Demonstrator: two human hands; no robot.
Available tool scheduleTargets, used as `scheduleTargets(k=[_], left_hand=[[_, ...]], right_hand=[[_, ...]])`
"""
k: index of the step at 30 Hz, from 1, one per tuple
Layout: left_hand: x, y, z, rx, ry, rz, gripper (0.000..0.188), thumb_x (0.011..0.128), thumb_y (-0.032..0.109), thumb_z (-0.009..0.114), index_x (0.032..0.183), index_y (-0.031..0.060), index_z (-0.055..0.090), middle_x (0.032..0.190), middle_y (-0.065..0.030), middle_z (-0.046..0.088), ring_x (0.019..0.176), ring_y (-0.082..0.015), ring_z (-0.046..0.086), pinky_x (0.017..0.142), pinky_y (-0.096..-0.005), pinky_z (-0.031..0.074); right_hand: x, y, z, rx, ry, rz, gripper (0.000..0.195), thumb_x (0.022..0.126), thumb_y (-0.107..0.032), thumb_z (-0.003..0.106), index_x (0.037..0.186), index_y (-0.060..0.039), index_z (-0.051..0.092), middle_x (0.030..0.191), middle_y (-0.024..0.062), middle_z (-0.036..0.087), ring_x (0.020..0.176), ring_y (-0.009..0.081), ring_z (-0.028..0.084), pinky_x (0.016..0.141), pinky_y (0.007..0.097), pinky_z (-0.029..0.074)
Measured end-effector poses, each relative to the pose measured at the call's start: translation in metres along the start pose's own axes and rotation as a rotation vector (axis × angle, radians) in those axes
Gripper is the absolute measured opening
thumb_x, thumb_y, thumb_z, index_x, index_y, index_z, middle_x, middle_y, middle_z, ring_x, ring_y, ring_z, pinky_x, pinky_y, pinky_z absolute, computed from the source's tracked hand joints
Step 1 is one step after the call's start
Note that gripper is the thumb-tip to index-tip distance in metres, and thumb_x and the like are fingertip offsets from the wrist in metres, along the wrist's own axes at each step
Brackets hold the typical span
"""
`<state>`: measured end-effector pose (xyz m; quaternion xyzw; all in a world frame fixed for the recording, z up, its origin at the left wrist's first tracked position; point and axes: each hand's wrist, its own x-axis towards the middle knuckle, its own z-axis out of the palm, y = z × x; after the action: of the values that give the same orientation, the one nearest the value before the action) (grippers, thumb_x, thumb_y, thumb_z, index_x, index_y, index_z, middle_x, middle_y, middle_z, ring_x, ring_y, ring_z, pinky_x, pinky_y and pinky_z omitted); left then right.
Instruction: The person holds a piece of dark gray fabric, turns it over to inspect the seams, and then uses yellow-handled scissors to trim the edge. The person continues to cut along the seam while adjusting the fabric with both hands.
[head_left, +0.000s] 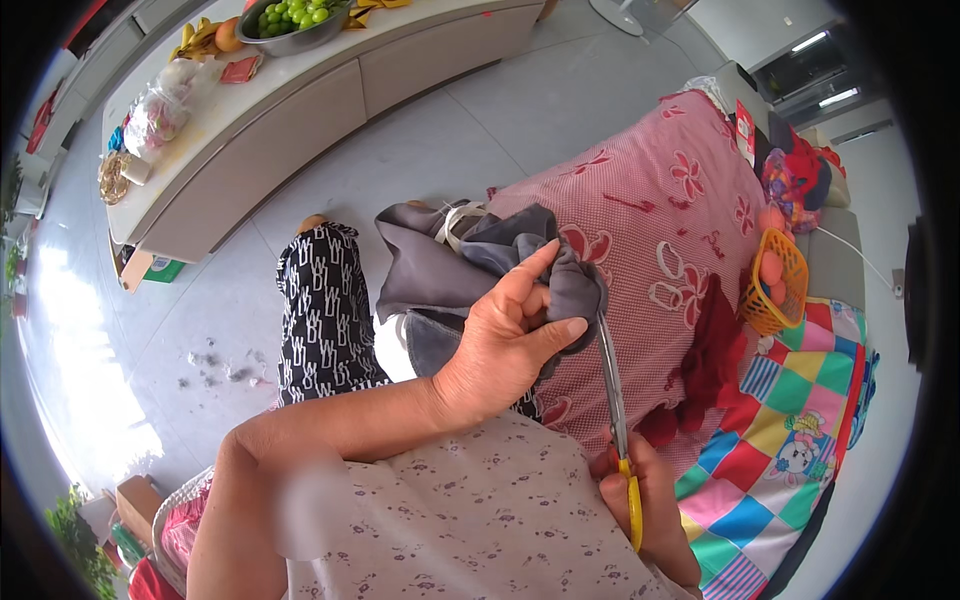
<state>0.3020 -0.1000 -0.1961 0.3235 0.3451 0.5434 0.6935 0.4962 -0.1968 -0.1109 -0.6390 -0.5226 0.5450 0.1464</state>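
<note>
My left hand (504, 330) grips a bunched fold of dark grey cloth (435, 270), with the index finger stretched along it and the thumb pressed on its near side. The rest of the cloth lies across my lap. A white elastic band (456, 223) loops out of its far edge. In my right hand (646, 487) are scissors with yellow handles (631, 495). Their long metal blades point away from me, and the tips meet the edge of the cloth beside my left thumb. Whether the blades are parted there is hard to see.
Right of my lap, a pink flowered cover (637, 187) bears dark red fabric (709, 360) and white loops (667, 277). Beyond are a yellow plastic basket (776, 281) and a patchwork cloth (787, 405). A low cabinet (300, 127) holds a metal bowl (289, 41) of green fruit. Dark lint (225, 367) lies on the floor.
</note>
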Motion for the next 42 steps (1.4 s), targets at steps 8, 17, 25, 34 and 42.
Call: scheduleTargets(k=[8, 17, 25, 34, 42], left_hand=[[0.0, 0.019, 0.004, -0.158, 0.007, -0.115, 0.062, 0.083, -0.005, 0.059, 0.138, -0.0009, 0.029, 0.076, 0.0033, 0.048, 0.069, -0.0046, 0.045, 0.069, -0.0185, 0.042], [0.001, 0.041, 0.012, -0.593, 0.05, -0.234, 0.055, 0.084, -0.003, 0.058, 0.134, 0.0041, 0.037, 0.098, -0.0011, 0.058, 0.092, -0.0089, 0.054, 0.087, -0.0241, 0.043], [0.002, 0.045, 0.016, -0.612, 0.08, -0.333, 0.036, 0.081, -0.002, 0.064, 0.115, 0.004, 0.054, 0.092, -0.0004, 0.062, 0.085, -0.0096, 0.058, 0.081, -0.0237, 0.047], [0.007, 0.046, 0.018, -0.606, 0.113, -0.385, 0.027, 0.077, 0.0, 0.068, 0.101, 0.003, 0.055, 0.088, -0.0028, 0.062, 0.077, -0.0114, 0.06, 0.072, -0.0246, 0.049], [0.006, 0.039, 0.018, -0.592, 0.119, -0.387, 0.026, 0.08, 0.001, 0.064, 0.104, 0.0042, 0.054, 0.091, -0.0032, 0.061, 0.082, -0.0116, 0.059, 0.077, -0.0254, 0.048]], right_hand=[[0.014, 0.024, 0.016, 0.195, 0.062, -0.148, 0.076, 0.077, -0.056, 0.062, 0.12, 0.0052, 0.048, 0.079, -0.001, 0.052, 0.07, 0.0061, 0.048, 0.062, 0.0194, 0.04], [0.029, 0.031, 0.021, 0.142, 0.154, -0.274, 0.089, 0.067, -0.068, 0.063, 0.116, 0.0055, 0.051, 0.073, -0.0018, 0.049, 0.063, 0.0049, 0.044, 0.055, 0.0187, 0.033], [0.033, 0.035, 0.022, 0.091, 0.17, -0.324, 0.085, 0.071, -0.068, 0.059, 0.113, 0.0059, 0.052, 0.075, -0.0005, 0.051, 0.064, 0.0061, 0.045, 0.056, 0.0192, 0.035], [0.048, 0.038, 0.024, -0.088, 0.286, -0.436, 0.072, 0.074, -0.071, 0.05, 0.082, 0.0004, 0.055, 0.066, 0.0001, 0.049, 0.058, 0.0072, 0.044, 0.051, 0.0214, 0.037], [0.057, 0.044, 0.025, -0.135, 0.34, -0.521, 0.067, 0.075, -0.066, 0.054, 0.083, 0.0007, 0.057, 0.057, -0.0019, 0.048, 0.051, 0.0069, 0.046, 0.046, 0.0215, 0.036]])
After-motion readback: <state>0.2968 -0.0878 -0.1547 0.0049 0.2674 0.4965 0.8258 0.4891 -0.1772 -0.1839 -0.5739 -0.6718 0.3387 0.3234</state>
